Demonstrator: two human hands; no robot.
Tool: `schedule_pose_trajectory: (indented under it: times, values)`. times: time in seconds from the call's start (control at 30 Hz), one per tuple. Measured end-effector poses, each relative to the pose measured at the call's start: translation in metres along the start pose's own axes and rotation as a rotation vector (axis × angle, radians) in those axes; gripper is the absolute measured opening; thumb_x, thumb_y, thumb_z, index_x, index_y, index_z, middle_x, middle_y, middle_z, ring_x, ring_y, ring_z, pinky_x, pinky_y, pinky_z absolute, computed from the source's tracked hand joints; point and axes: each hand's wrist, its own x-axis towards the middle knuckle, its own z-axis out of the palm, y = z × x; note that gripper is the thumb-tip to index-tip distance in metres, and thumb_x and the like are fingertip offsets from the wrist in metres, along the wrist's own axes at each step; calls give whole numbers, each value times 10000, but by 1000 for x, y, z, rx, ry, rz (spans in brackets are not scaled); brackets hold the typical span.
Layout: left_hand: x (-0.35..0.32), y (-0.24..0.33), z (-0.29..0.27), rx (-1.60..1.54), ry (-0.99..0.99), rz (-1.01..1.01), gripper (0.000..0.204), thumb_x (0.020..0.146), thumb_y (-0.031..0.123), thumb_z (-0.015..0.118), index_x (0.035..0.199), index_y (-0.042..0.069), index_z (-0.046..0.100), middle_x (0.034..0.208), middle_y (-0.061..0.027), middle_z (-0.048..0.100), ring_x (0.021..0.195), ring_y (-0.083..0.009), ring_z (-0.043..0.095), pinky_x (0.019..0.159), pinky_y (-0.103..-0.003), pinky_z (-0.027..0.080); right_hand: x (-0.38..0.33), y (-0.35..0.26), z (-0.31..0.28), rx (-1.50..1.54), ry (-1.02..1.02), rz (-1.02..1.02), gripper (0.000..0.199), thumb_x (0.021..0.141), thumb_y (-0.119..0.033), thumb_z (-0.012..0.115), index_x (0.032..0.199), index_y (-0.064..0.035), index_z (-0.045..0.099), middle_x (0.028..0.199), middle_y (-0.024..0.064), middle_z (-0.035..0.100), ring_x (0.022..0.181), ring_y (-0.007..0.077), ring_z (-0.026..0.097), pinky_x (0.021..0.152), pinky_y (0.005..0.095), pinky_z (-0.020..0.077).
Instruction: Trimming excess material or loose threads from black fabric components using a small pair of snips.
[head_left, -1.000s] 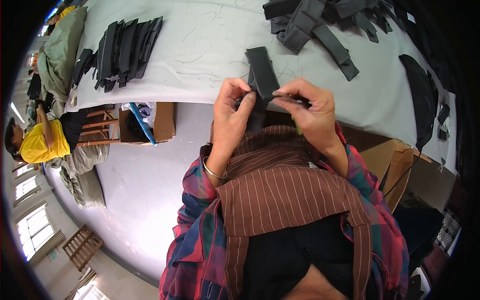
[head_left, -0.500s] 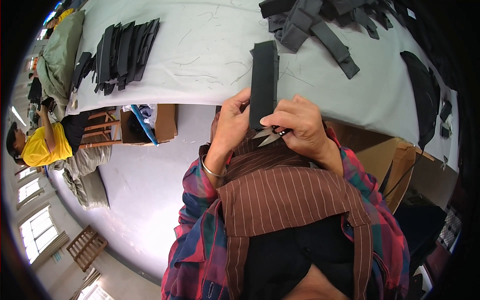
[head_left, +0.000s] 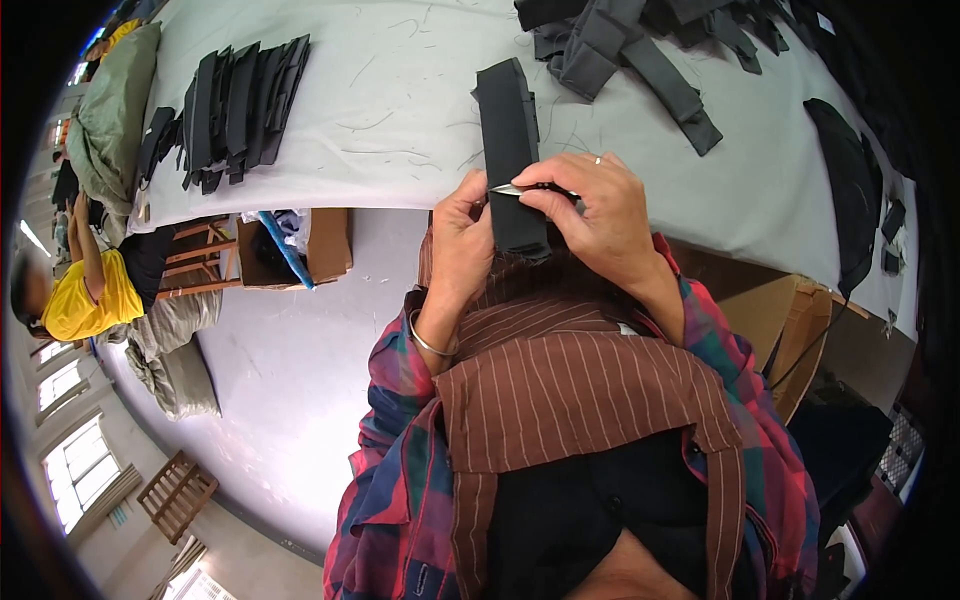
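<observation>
A long black fabric strip [head_left: 508,110] hangs over the table's front edge toward my apron. Its left edge is pinched by my left hand [head_left: 463,240], about midway along. My right hand [head_left: 600,210] is closed on small thread snips [head_left: 507,189], their blades lying across the strip and pointing left toward my left fingertips. Most of the snips' body is hidden under my right fingers. Frayed threads show at the strip's near end.
On the white-covered table [head_left: 400,110] lie a row of black strips [head_left: 245,110] at left, a heap of black strips [head_left: 640,60] at far right and loose threads. Cardboard boxes [head_left: 330,245] stand below. A person in yellow [head_left: 95,290] is at left.
My right hand has moved up and the snips now lie across the strip's middle instead of at its near end. The strip has tilted, its far end shifting left.
</observation>
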Motion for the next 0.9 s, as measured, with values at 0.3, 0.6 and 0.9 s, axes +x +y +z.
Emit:
schedule_pose_trajectory:
  times: [0.3, 0.6, 0.9]
  values:
    - [4, 5, 6, 230, 56, 229, 155, 882, -23, 540, 1009, -16, 628, 899, 17, 547, 797, -44, 473, 672, -180, 388, -15, -11, 1, 754, 24, 434, 259, 795, -83, 712, 1023, -54, 594, 802, -30, 525, 729, 51, 478, 681, 198, 413]
    - [10, 24, -6, 59, -45, -49, 308, 836, -2, 558, 1142, -10, 590, 1064, -17, 544, 952, -89, 493, 823, -219, 394, -16, 0, -13, 508, -26, 300, 208, 777, 62, 580, 950, -49, 551, 744, 23, 524, 696, 106, 502, 699, 216, 420]
    - [15, 34, 12, -218, 99, -30, 341, 881, 157, 637, 1154, 5, 497, 973, -44, 562, 919, -127, 537, 852, -310, 442, -13, -3, -12, 103, -182, 47, 231, 657, 67, 553, 856, -50, 537, 754, 81, 584, 653, 278, 542, 623, 313, 415]
